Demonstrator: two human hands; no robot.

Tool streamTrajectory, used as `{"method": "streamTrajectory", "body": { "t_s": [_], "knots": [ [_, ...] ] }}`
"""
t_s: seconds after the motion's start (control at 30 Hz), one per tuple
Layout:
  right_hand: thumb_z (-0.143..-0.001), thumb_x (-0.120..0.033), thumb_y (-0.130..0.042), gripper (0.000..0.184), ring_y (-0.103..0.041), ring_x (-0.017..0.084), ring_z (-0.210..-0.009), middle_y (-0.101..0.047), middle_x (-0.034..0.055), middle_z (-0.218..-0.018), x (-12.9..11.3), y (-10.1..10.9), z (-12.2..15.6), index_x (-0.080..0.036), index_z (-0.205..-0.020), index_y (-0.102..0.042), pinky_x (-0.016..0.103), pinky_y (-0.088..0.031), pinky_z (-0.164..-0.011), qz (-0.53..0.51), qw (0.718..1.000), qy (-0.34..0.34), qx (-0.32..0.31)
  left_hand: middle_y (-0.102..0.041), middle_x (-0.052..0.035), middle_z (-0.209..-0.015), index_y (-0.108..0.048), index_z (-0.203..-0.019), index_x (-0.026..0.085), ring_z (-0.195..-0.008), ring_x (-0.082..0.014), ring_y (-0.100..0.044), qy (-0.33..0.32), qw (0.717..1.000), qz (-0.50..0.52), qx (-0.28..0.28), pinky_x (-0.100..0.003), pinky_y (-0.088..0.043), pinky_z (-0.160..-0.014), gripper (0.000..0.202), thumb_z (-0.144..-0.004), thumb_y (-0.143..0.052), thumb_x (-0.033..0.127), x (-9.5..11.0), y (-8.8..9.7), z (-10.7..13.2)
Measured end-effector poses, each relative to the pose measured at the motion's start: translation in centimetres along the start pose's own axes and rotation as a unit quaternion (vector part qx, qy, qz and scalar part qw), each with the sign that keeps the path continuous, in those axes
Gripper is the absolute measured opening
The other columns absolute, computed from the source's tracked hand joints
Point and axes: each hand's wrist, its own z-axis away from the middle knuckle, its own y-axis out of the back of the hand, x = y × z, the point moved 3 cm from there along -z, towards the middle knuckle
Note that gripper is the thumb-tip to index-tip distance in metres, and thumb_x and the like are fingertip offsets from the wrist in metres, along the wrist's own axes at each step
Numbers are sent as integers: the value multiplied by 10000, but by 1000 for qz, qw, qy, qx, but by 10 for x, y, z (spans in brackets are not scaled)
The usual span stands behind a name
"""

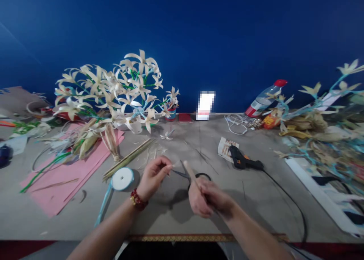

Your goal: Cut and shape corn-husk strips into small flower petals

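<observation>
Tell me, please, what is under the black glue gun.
A white, brown-printed piece peeks out beneath the left end of the black glue gun; whatever the gun covers cannot be seen.

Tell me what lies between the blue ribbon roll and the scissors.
In the head view, the left hand comes between the blue ribbon roll and the scissors.

Scissors point(182, 174), one — ribbon spool point(123, 179), one — glue gun point(245, 162), one.
</observation>
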Motion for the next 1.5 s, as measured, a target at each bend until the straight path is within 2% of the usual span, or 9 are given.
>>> {"method": "streamTrajectory", "body": {
  "t_s": [0.1,0.17,0.3,0.6,0.67,0.83,0.93,1.27,1.5],
  "knots": [
    [-931,-675,-251,679,-344,100,-321,-437,-24,-394,-16,25,3,-210,-511,-513,234,-257,-366,202,955,-12,218,-546,7,-696,-621,-784,156,-637,-102,-481,38,997,56,31,-214,-398,-620,187,-839,-689,321,-7,1,-1],
    [-960,-569,-350,525,-531,144,-494,-586,13,-550,-30,40,7,-203,-687,-609,234,-336,-471,444,829,-51,337,-553,7,-697,-620,-773,154,-632,-96,-480,43,994,90,35,-207,-396,-613,183,-834,-695,309,-8,-1,0],
    [-985,-419,-398,364,-673,224,-744,-721,67,-760,-42,50,14,-222,-838,-667,261,-361,-577,686,625,-172,330,-553,11,-698,-617,-766,152,-623,-87,-481,41,988,144,40,-204,-398,-612,170,-828,-698,287,-4,-2,1],
    [-932,-338,-526,231,-676,249,-782,-716,83,-810,-51,44,44,-207,-797,-660,284,-407,-602,769,519,-174,329,-534,29,-673,-600,-763,160,-610,-85,-470,23,974,211,79,-211,-394,-625,171,-794,-717,281,-2,4,1],
    [-910,-332,-557,180,-662,249,-817,-709,90,-856,-56,37,42,-195,-854,-658,304,-445,-664,753,545,-112,351,-541,28,-655,-613,-761,153,-592,-80,-461,51,980,186,50,-203,-374,-600,190,-784,-730,301,-7,-5,4],
    [-861,-363,-633,220,-640,176,-739,-691,22,-858,-49,13,8,-225,-1033,-627,264,-487,-657,537,789,-23,296,-557,24,-661,-635,-762,144,-580,-81,-468,82,983,162,0,-208,-364,-582,254,-747,-766,361,-15,-19,8],
    [-841,-400,-660,223,-592,147,-677,-650,3,-782,-38,9,-14,-204,-945,-629,242,-461,-609,416,867,1,274,-566,22,-678,-637,-770,146,-591,-81,-467,79,983,164,10,-206,-366,-591,266,-746,-767,377,-13,-17,8],
    [-821,-449,-667,278,-508,105,-567,-577,-25,-683,-24,22,-18,-181,-808,-598,228,-410,-552,245,922,-25,298,-548,17,-663,-621,-774,148,-603,-96,-461,89,986,138,-34,-210,-375,-580,320,-732,-767,429,-11,-22,9],
    [-811,-253,-621,282,-560,110,-626,-615,-2,-843,-31,13,-18,-209,-1090,-614,225,-474,-577,184,951,18,249,-579,-4,-676,-643,-752,149,-614,-105,-485,118,978,169,-26,-221,-385,-606,262,-730,-771,377,-6,-19,11]
  ]
}}
